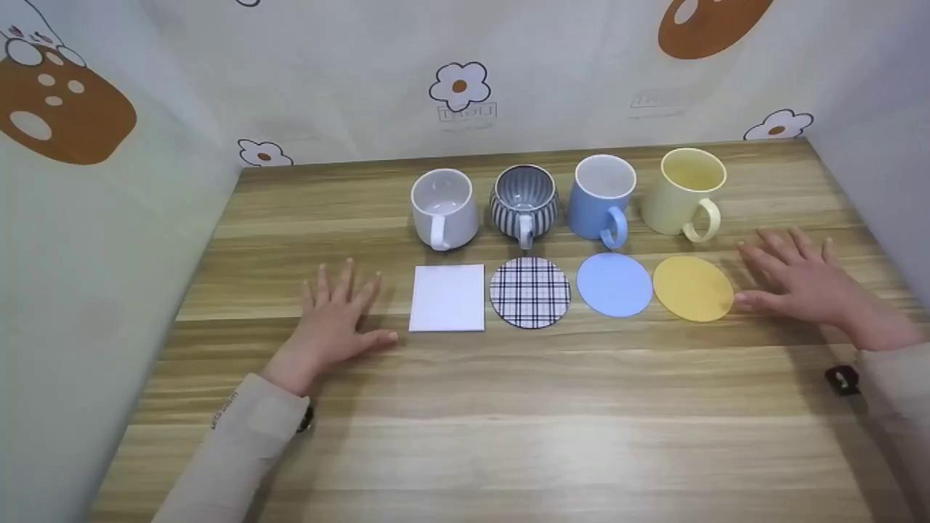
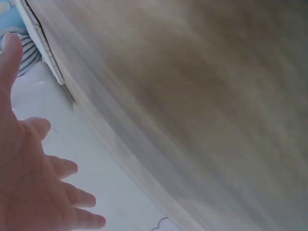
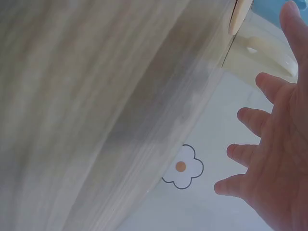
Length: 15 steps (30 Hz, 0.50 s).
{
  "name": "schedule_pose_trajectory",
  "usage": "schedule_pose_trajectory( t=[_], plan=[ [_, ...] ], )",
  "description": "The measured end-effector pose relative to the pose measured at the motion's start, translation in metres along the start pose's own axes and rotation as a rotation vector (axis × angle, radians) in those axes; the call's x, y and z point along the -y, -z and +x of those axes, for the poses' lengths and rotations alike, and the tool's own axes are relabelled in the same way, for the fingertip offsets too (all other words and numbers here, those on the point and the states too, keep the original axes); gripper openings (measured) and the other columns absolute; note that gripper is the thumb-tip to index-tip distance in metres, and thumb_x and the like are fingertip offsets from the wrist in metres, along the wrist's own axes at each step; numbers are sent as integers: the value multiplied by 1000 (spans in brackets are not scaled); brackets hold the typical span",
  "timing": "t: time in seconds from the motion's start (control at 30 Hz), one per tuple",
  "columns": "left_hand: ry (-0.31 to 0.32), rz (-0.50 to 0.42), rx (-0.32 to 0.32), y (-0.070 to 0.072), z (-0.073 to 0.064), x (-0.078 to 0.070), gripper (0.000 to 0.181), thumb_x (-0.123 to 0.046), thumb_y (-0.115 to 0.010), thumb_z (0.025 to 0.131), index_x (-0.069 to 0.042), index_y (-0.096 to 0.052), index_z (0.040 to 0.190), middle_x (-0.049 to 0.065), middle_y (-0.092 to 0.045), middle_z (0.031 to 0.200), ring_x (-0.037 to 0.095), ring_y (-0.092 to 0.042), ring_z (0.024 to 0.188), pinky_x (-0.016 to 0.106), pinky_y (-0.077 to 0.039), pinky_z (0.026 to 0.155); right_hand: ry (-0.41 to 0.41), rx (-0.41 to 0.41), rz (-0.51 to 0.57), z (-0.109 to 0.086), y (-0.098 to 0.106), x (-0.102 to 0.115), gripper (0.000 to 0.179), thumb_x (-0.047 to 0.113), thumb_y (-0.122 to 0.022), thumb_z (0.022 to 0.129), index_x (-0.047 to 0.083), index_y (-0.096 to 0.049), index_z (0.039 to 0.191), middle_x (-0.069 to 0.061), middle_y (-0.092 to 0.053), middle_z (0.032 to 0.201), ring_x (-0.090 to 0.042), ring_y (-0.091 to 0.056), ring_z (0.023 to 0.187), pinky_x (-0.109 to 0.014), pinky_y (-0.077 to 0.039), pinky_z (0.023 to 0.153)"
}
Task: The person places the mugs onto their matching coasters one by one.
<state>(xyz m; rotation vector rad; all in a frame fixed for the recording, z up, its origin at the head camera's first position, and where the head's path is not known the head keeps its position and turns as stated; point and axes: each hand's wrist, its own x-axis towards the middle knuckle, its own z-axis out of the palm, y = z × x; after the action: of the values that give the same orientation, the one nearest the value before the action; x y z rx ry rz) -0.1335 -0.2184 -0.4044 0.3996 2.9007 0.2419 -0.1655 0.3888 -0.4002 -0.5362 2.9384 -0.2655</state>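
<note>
In the head view my left hand (image 1: pixel 330 323) spreads its fingers over the table, left of a white square coaster (image 1: pixel 447 298). My right hand (image 1: pixel 806 283) is spread likewise, its thumb tip at the edge of a yellow round coaster (image 1: pixel 693 288). Between these coasters lie a plaid round one (image 1: pixel 530 292) and a blue round one (image 1: pixel 615 285). Behind them stand a white mug (image 1: pixel 456 218), a grey striped mug (image 1: pixel 501 214), a blue mug (image 1: pixel 585 214) and a pale yellow mug (image 1: pixel 665 203), all upright. Both wrist views show the palms holding nothing.
The wooden table (image 1: pixel 465 428) fills the area below. A patterned back wall (image 1: pixel 349 73) with flowers rises behind the mugs, and pale side walls (image 1: pixel 80 290) flank the table. A small black device (image 1: pixel 843 380) is at the right wrist.
</note>
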Motion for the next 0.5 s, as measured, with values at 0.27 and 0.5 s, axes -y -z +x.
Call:
schedule_pose_trajectory(
  t=[0.27, 0.5],
  plan=[
    [-136, 44, -82, 6, 3, -37, 78, -55, -56, 83, -9, -34, 141, 24, -30, 143, 53, -21, 128, 64, -18, 102, -36, -22, 47, 1, 6, 6, 70, 44, -57, 86, 4, -33, 139, -28, -21, 144, -58, -12, 127, -75, -1, 93],
    [-312, 74, -117, 7, 13, -87, 70, -50, -54, 86, -8, -37, 139, 19, -35, 142, 49, -30, 127, 61, -25, 102, -76, -113, 120, 7, 13, 15, 68, 42, -52, 91, -4, -32, 137, -33, -26, 140, -58, -22, 122, -68, -13, 98]
  ],
)
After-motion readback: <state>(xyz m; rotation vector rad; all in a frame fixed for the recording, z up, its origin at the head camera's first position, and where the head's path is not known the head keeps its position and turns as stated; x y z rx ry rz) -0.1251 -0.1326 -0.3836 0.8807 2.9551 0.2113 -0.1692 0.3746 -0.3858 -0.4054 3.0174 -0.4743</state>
